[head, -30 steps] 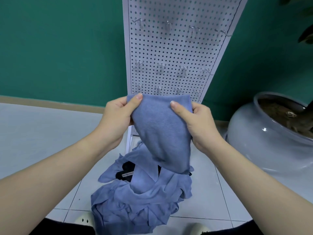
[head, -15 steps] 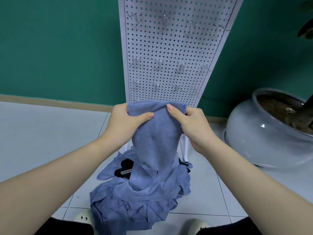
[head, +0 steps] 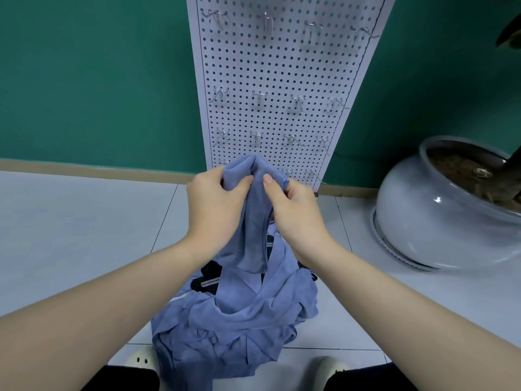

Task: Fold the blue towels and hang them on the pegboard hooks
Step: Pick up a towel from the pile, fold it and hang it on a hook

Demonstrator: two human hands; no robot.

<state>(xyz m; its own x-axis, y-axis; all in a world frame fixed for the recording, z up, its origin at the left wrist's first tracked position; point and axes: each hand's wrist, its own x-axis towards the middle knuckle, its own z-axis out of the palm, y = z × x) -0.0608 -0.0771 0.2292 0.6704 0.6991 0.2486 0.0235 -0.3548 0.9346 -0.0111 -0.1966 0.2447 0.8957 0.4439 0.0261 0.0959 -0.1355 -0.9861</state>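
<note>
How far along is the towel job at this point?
Done: nothing hung; every visible hook on the pegboard is bare. In hand: left hand and right hand pinch one towel, folded narrow. Left: hanging it, then the pile on the floor.

A grey round planter (head: 431,221) holding soil stands on the tiled floor (head: 70,221); green wall (head: 98,80) behind.

pegboard (head: 282,66) behind towel pile (head: 234,320), pot (head: 439,218) right of both
</note>
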